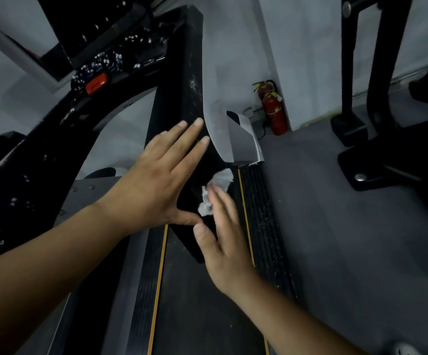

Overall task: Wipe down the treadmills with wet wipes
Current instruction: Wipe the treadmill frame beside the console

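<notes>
Looking down through the head camera, I have my left hand (156, 180) laid flat on the inner face of the treadmill's black side rail (179, 80), fingers straight, steadying it. My right hand (223, 242) is spread too, its straight fingers pressing the crumpled wet wipe (205, 208) against the rail's outer face, low down near the deck (195, 303). The wipe is bunched, so I judge only a small patch is cleaning. Flattening it under my palm should cover more. Dusty specks show higher up the rail, so I would stroke upward with steady pressure, then turn the wipe over to a fresh side.
</notes>
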The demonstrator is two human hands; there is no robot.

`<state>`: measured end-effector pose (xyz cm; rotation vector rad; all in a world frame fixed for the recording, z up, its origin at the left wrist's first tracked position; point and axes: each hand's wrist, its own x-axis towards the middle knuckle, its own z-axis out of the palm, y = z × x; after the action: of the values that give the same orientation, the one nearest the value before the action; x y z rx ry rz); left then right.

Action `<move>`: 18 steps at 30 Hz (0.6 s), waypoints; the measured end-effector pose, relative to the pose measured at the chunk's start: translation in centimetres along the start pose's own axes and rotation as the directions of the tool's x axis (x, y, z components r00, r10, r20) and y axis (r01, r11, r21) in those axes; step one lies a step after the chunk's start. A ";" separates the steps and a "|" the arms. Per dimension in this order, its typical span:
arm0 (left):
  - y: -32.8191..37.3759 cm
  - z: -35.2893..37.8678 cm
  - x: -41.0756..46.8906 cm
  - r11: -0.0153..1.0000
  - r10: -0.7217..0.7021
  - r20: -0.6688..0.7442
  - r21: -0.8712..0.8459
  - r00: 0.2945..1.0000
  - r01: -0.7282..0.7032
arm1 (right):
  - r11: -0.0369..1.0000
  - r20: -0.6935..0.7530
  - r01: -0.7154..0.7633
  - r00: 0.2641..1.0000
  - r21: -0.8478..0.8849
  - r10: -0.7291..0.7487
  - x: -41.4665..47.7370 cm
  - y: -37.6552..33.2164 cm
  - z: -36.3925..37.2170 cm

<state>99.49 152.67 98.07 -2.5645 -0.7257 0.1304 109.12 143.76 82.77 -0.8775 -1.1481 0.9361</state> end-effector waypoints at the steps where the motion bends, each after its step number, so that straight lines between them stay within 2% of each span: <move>1: 0.0 0.0 0.0 1.000 0.000 -0.003 -0.001 1.000 0.000 | 0.999 -0.035 -0.051 0.998 0.004 0.051 0.9 0.2 0.0; 4: 0.1 -0.1 0.1 1.000 -0.016 0.008 -0.011 1.000 0.016 | 0.986 -0.055 -0.153 0.986 0.073 0.157 4.6 -1.1 -0.3; 7: 0.1 0.0 0.1 1.000 -0.005 0.001 -0.010 1.000 0.005 | 0.991 0.037 -0.041 0.999 0.126 0.037 4.1 -2.1 -0.2; 9: 0.0 0.0 0.0 1.000 -0.008 0.006 -0.002 1.000 0.008 | 0.999 0.068 0.025 0.997 0.047 -0.028 1.6 -0.8 0.2; 11: 0.0 0.0 0.0 1.000 -0.009 0.023 0.003 1.000 0.009 | 1.000 0.035 -0.020 0.999 -0.019 0.020 0.4 1.1 0.5; 14: 0.0 -0.3 0.1 1.000 -0.002 0.041 -0.006 0.999 0.002 | 0.982 -0.037 -0.191 0.981 0.018 0.191 3.5 1.4 0.1; 18: -0.8 -1.2 0.6 0.988 -0.055 0.075 -0.139 0.996 0.065 | 0.994 0.022 -0.108 0.994 0.014 0.108 2.9 0.6 -0.1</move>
<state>99.84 153.08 99.56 -2.6807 -0.8671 0.1562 109.51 146.71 83.17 -0.9266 -1.1184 1.0437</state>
